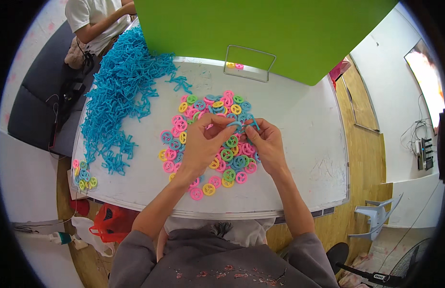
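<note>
A dark sofa (35, 105) stands beyond the left side of the white table (304, 144), which serves as reference for all positions. A small group of coloured wheels (83, 175) lies at the near left corner of the table. Another person (100, 26) in a white top is located beyond the far left corner of the table. A red bag (109, 223) is positioned below the near left edge of the table. A large heap of blue branched pieces (117, 77) covers the left part of the table. A loose pile of spoked wheels (239, 162), coloured pink, yellow, green and blue, occupies the middle of the table. The left hand (203, 144), above the table's middle, pinches a blue wheel (236, 126) between thumb and fingers. A wire frame (246, 78) and a green panel (265, 33) are located at the far side of the table. The right hand (265, 144), also above the table's middle, grips a blue branched part (254, 124) between thumb and fingers, close beside the blue wheel; whether the two components touch cannot be told. A pale chair (373, 216) stands on the floor beyond the table's near right corner.
</note>
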Action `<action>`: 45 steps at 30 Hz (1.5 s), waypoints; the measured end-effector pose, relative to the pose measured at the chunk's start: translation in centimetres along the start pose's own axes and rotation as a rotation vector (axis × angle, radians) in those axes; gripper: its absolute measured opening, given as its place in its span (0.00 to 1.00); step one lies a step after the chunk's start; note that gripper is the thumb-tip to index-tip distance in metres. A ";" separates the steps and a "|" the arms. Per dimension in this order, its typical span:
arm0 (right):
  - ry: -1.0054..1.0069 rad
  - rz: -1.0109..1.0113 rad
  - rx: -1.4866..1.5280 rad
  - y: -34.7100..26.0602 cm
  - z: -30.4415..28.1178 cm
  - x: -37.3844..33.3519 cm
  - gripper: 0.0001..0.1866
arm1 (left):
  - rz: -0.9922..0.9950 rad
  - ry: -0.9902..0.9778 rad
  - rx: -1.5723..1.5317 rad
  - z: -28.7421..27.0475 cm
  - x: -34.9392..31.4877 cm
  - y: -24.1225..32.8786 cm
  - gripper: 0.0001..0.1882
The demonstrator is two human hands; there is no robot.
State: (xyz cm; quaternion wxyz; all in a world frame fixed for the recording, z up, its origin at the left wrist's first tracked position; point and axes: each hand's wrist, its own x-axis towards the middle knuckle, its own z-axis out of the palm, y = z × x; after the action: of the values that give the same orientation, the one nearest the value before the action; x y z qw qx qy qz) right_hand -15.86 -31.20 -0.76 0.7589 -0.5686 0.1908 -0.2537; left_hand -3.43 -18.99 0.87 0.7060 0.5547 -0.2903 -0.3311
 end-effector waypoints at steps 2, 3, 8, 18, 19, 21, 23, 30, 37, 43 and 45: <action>-0.005 0.030 0.047 -0.1 0.3 -0.1 0.09 | 0.014 -0.002 0.007 0.3 -0.1 0.0 0.07; 0.025 0.047 0.031 -0.4 0.8 -0.2 0.08 | 0.051 0.012 0.026 0.4 -0.2 -0.1 0.07; 0.029 -0.029 -0.326 -1.0 0.5 -0.3 0.09 | 0.042 0.053 0.000 0.4 -0.3 -0.1 0.08; 0.147 -0.506 -0.755 -1.1 1.1 -0.6 0.07 | 0.030 0.072 -0.097 0.8 -0.9 -0.1 0.11; 0.161 -0.536 -0.784 -1.1 1.2 -0.7 0.06 | 0.023 0.081 -0.130 0.8 -1.1 -0.1 0.11; 0.183 -0.514 -0.712 -0.8 1.6 -0.8 0.06 | 0.016 0.087 -0.150 0.9 -1.2 -0.1 0.11; 0.205 -0.492 -0.641 -0.7 1.8 -0.8 0.06 | 0.010 0.091 -0.170 0.9 -1.3 -0.2 0.11; 0.205 -0.252 -0.514 -1.3 2.5 -1.0 0.05 | 0.029 0.112 -0.146 0.6 -1.3 -0.8 0.12; 0.208 -0.181 -0.556 -1.0 2.2 -0.9 0.06 | -0.003 0.113 -0.055 0.4 -1.3 -0.9 0.10; 0.188 -0.377 -0.624 -0.4 1.9 -0.8 0.05 | -0.063 0.090 -0.134 0.4 -1.4 -0.6 0.12; 0.199 -0.388 -0.600 -0.1 1.9 -0.9 0.05 | -0.091 0.079 -0.146 0.5 -1.5 -0.2 0.12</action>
State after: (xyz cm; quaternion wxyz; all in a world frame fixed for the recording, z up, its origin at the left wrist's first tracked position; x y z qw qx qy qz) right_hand -15.48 -29.24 -0.17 0.4740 -0.7640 0.2182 -0.3795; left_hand -4.74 -18.11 0.71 0.7398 0.5269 -0.2117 -0.3609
